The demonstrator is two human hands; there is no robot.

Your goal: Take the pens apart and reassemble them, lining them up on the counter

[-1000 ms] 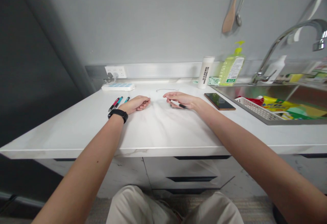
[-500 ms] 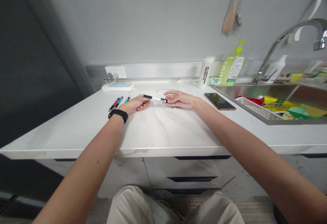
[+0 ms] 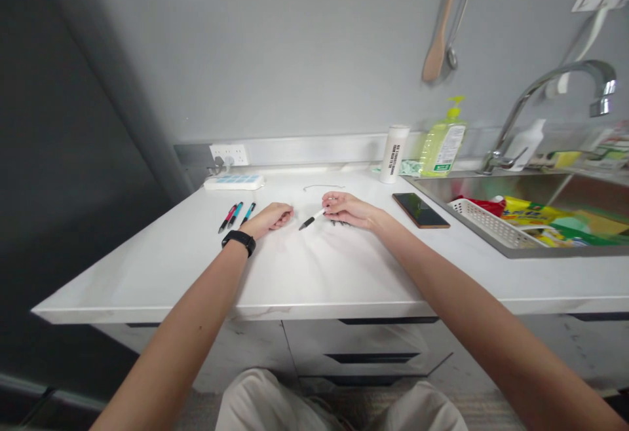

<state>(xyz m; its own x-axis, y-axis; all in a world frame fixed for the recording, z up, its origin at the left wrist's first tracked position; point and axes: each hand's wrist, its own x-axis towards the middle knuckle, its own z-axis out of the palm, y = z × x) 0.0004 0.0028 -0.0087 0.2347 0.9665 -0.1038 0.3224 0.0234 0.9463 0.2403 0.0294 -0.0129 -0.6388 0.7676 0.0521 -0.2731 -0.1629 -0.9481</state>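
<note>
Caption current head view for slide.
Right hand holds a pen over the counter; left hand curled near three more pens.

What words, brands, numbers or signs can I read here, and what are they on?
"FROM HEAD TO", on the white bottle; the word after it and most of the line beside it are too small to read surely.
Soap bottle: label print too small to read.
Yellow packet in the sink: markings too blurred.
Pen in the right hand: no readable lettering.
</note>
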